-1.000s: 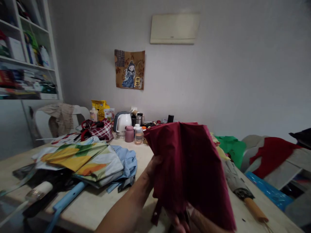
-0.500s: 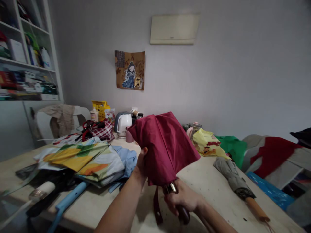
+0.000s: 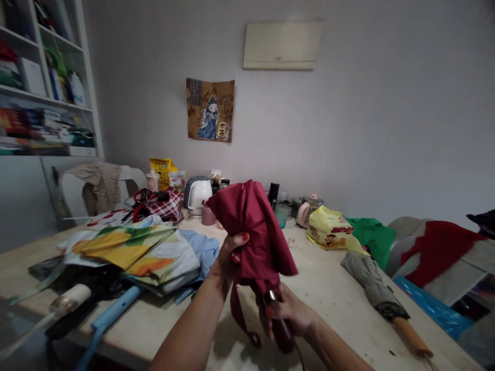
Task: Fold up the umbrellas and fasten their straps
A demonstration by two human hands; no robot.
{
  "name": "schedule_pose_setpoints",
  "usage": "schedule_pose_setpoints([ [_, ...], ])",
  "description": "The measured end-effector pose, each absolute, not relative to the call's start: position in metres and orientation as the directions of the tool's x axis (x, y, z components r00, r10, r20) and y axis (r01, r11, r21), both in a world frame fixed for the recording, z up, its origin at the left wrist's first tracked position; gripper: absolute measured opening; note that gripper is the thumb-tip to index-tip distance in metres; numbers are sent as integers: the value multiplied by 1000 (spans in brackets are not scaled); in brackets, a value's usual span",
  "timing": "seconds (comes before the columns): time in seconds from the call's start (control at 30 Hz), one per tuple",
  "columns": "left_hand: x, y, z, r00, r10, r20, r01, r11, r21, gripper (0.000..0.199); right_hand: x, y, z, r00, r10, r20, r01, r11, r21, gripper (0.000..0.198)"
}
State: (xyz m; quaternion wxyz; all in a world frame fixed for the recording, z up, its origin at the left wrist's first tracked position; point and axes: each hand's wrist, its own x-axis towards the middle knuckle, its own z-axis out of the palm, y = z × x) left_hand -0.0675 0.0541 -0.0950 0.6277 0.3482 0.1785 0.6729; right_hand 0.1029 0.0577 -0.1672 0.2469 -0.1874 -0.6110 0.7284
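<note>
A dark red folding umbrella [image 3: 257, 221] is held up over the table, its canopy loosely gathered and its top tilted away from me. My left hand [image 3: 234, 250] is closed around the left side of the canopy, pinching the fabric into creases. Lower down, my right hand [image 3: 288, 312] wraps the dark brown handle [image 3: 282, 332] just below a shiny metal collar. The closing strap [image 3: 240, 314] dangles loose from the canopy on the left of the handle. Part of each hand's fingers is hidden behind the umbrella.
Several umbrellas, one with a yellow, green and white canopy [image 3: 143, 252], lie at the left of the table [image 3: 325, 319]. A rolled grey umbrella [image 3: 371, 283] with a wooden handle lies at right. Behind stand a kettle [image 3: 199, 196], a teal cup [image 3: 282, 215] and a yellow bag [image 3: 332, 229].
The canopy has become narrower, drawn in under my left hand, which grips its fabric more tightly. The strap has swung to the left. My right hand stays on the handle.
</note>
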Motion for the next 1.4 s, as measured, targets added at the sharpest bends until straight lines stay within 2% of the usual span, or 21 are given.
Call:
schedule_pose_setpoints([
  [0.07,-67,58,-83,-101,956,275,-677,-269,685,37,101,59,-156,-608,793,48,54,102,-993,22],
  [0.13,-64,62,-79,-121,954,274,-661,-283,695,39,99,56,-153,-532,844,69,176,190,-966,16],
  [0.2,-61,63,-82,-29,964,264,-677,-213,705,41,98,51,-157,-631,776,30,150,159,-976,19],
  [0.27,-55,62,-89,112,953,280,-698,-125,705,44,98,47,-166,-743,670,-9,30,21,-999,27],
  [0.37,-44,58,-99,253,911,325,-728,-42,685,50,105,50,-168,-890,446,-88,16,-164,-986,46],
  [0.43,-36,56,-104,302,892,335,-725,-13,688,56,117,60,-156,-945,306,-116,89,-103,-991,51],
  [0.47,-32,55,-106,338,879,337,-715,6,699,58,124,65,-147,-948,305,-91,86,-30,-996,52],
  [0.53,-24,53,-108,434,835,338,-683,60,728,61,139,75,-125,-767,620,168,-141,92,-986,52],
  [0.6,-14,51,-109,510,789,342,-666,111,737,60,152,80,-103,-533,788,308,-294,169,-941,62],
  [0.63,-10,49,-110,542,768,342,-661,139,737,59,155,80,-94,-468,819,332,-331,186,-925,68],
  [0.77,2,43,-110,663,697,273,-608,288,740,55,152,75,-64,-434,827,359,-376,196,-906,79],
  [0.83,3,42,-111,656,717,238,-605,311,733,55,144,72,-53,-405,830,383,-407,211,-889,79],
  [0.97,6,42,-105,604,776,184,-562,250,789,51,134,69,-38,-252,870,424,-424,295,-856,81],
  [1.07,12,40,-98,524,841,133,-500,178,847,46,134,68,-36,-96,878,468,-332,415,-847,80],
  [1.17,18,36,-98,462,874,153,-498,113,860,43,138,67,-36,-11,856,517,-246,498,-831,77],
  [1.3,21,34,-110,663,716,218,-526,238,817,57,143,67,-38,11,848,530,-301,508,-807,72],
  [1.4,20,36,-117,685,675,273,-579,277,767,56,142,66,-42,-10,854,520,-332,488,-807,69],
])
